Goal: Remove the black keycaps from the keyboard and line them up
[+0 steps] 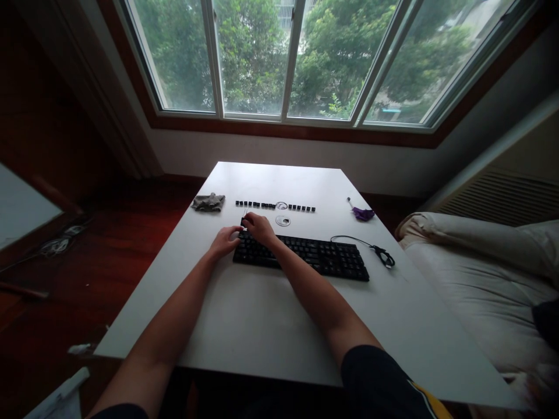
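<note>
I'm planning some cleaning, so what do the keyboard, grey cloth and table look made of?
Keyboard: probably black plastic, mostly matte, given its dull highlights. Grey cloth: matte fabric, given its crumpled folds; fibre unclear. Table: perhaps laminate or painted wood, smooth satin white, softly reflecting daylight.

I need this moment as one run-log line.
left hand: at left end of keyboard; right hand: over same end, grip unclear; small black pieces: row beyond keyboard; gray cloth: far left; purple item: far right
</note>
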